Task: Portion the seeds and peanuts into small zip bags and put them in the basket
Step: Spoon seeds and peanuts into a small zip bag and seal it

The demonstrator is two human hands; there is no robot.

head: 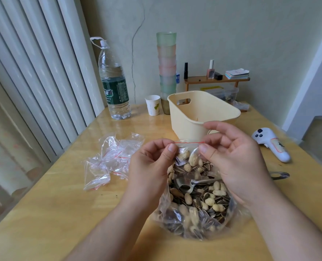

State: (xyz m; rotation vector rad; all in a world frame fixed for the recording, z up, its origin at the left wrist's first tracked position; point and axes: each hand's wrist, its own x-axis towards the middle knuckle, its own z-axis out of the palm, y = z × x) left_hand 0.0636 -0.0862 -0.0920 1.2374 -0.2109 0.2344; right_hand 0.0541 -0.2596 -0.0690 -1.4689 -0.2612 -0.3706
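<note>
Head view, nearest first: large clear plastic bag of striped sunflower seeds and pale peanuts in shell (199,202) slumped open on the glossy yellow wooden counter (62,213), directly beneath both hands, with a metal spoon (190,183) lying in the mix. Above it, small clear zip bag with a red seal line (189,147), part filled, held up between the hands. Left hand (150,164) pinching the left end of the seal, thumb against fingers; right hand (233,159) pinching the right end the same way.

Step in hand, judging by the grip: closing the zip. Best done by keeping the strip taut and level, running thumb and finger along the red line from one end to the other, pressing out air, checking no shell sits in the track.

Left of the left hand, loose pile of empty small clear zip bags (109,159). Just beyond the hands, nearly behind the right fingers, cream plastic basket with a cut-out handle (203,110), open top facing up; short forward reach for the drop.
</note>
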